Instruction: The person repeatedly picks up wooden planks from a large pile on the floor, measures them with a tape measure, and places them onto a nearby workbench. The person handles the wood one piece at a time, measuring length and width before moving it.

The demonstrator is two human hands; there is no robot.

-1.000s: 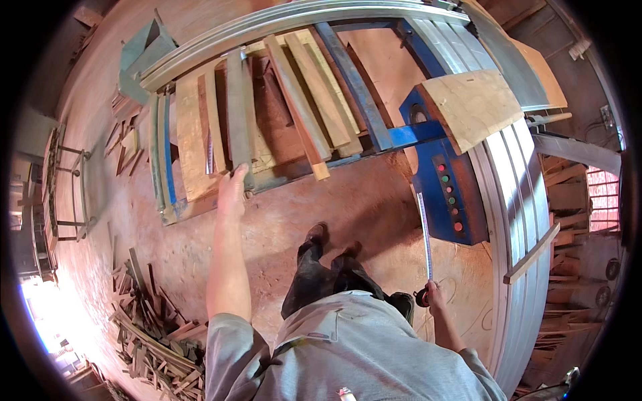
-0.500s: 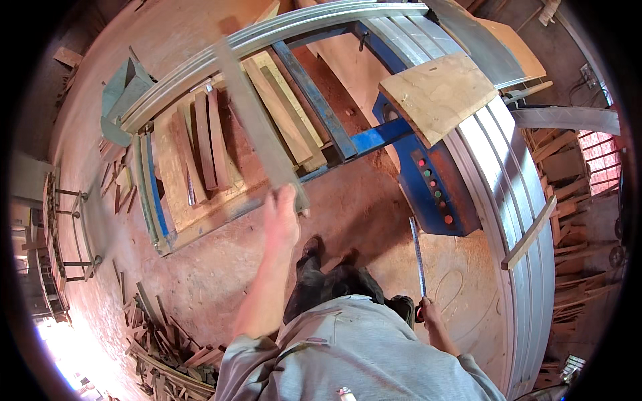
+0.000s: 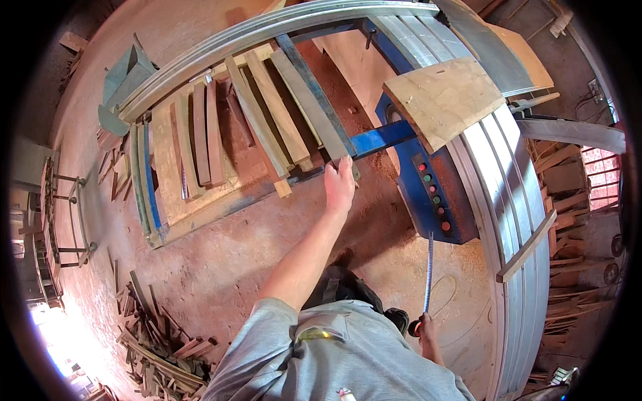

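Note:
My left hand (image 3: 340,186) is closed around the near end of a greyish wooden board (image 3: 309,100). This board lies slanting across the frame, alongside a blue crossbar (image 3: 314,90) and partly over a paler strip. To its left rest more wooden strips (image 3: 277,110), their near ends over the frame's front rail. Low on the right, my right hand (image 3: 428,329) grips a tape measure (image 3: 415,327). Its blade (image 3: 430,274) is drawn out and points away from me, toward a blue control box.
Several reddish strips (image 3: 214,134) lie on a plywood sheet (image 3: 164,174) at the frame's left. The blue control box (image 3: 435,200) stands right of centre, under a plywood piece (image 3: 445,100). A ribbed metal table (image 3: 515,200) bears a short batten (image 3: 528,246). Offcuts (image 3: 160,361) are heaped lower left.
My left hand has moved right with the greyish board, from over the middle strips to beside the blue crossbar. My right hand still holds the tape measure with its blade out.

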